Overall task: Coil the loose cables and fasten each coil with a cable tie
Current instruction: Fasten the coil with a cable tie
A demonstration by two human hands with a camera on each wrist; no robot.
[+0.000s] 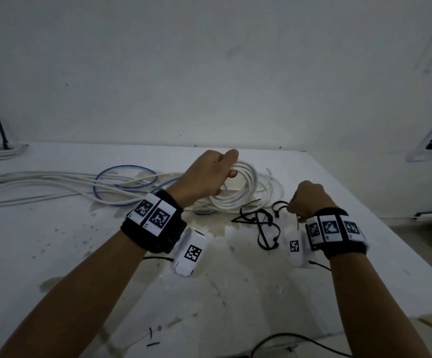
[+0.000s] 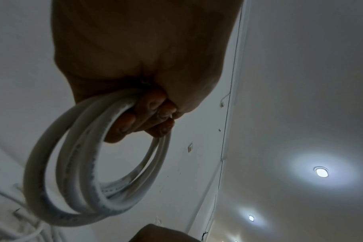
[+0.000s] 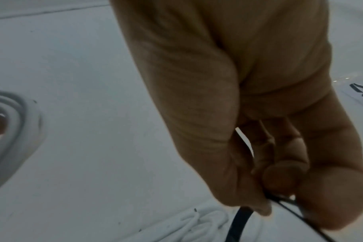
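Note:
My left hand [image 1: 217, 174] grips a coil of white cable [image 1: 245, 192] at its top left, lifting it upright off the white table [image 1: 80, 254]. In the left wrist view the fingers [image 2: 149, 114] curl round several loops of the coil [image 2: 58, 188]. My right hand [image 1: 306, 200] is closed on a black cable tie [image 1: 280, 206] just right of the coil. The right wrist view shows thumb and fingers [image 3: 280, 180] pinching the thin black tie [image 3: 240, 222]. More black cable ties [image 1: 264, 228] lie loose between my wrists.
Long loose white cables [image 1: 42, 187] and a blue cable [image 1: 127, 182] trail across the table to the left. A tied white coil [image 1: 3, 151] sits at the far left back. The table's right edge [image 1: 377, 215] runs close to my right hand. A wall stands behind.

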